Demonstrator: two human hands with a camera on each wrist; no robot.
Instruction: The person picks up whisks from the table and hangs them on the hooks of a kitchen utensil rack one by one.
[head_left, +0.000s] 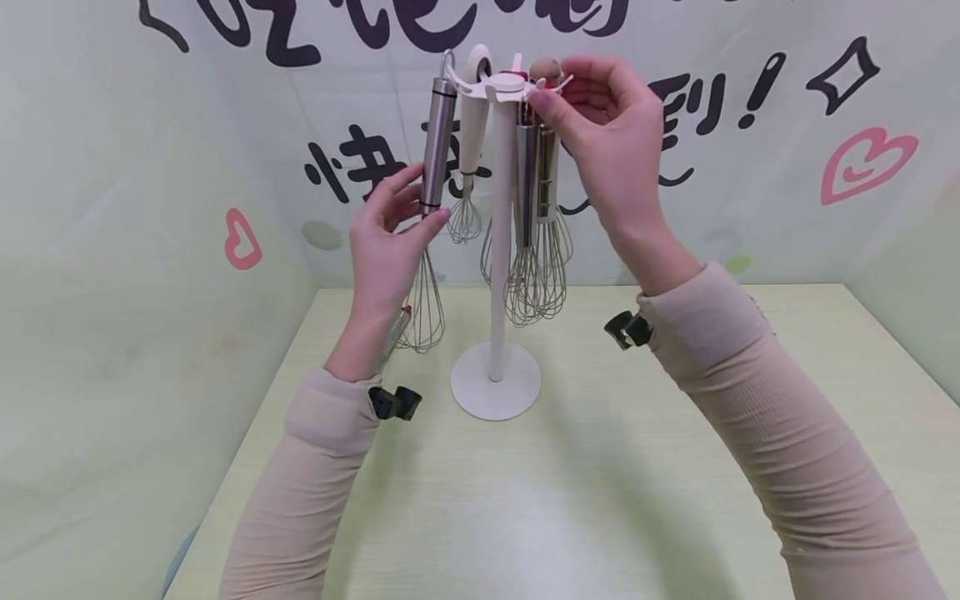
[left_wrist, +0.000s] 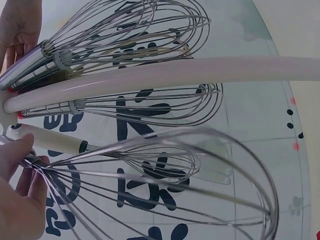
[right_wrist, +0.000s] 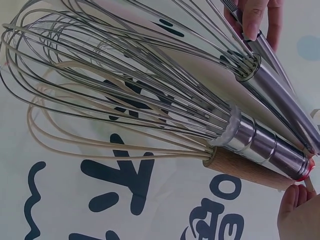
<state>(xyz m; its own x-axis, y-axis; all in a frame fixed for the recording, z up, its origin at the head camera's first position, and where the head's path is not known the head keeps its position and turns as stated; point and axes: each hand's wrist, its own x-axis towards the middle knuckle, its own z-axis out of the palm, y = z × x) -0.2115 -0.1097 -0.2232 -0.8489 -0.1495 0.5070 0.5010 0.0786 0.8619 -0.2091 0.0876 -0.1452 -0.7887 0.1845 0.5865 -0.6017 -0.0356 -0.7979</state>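
Note:
A white whisk stand (head_left: 501, 250) rises from a round base, with several whisks hanging from its top hooks. My left hand (head_left: 386, 237) pinches the lower handle of a steel whisk (head_left: 438, 146), just above the wires. That whisk's top loop is at the left hook, its wires hanging down. My right hand (head_left: 611, 133) grips the stand's top at a right hook, thumb in front and fingers curled behind. Close by hang a wooden-handled whisk (right_wrist: 250, 167), a ringed steel whisk (right_wrist: 270, 145) and a smooth steel whisk (right_wrist: 282, 95). A small white-handled whisk (left_wrist: 55, 140) hangs at the back.
Behind my left wrist, a silver handle with a red end (head_left: 395, 333) lies on the pale wooden table (head_left: 600, 467). A printed cloth (head_left: 225, 150) with dark characters and hearts stands behind the stand.

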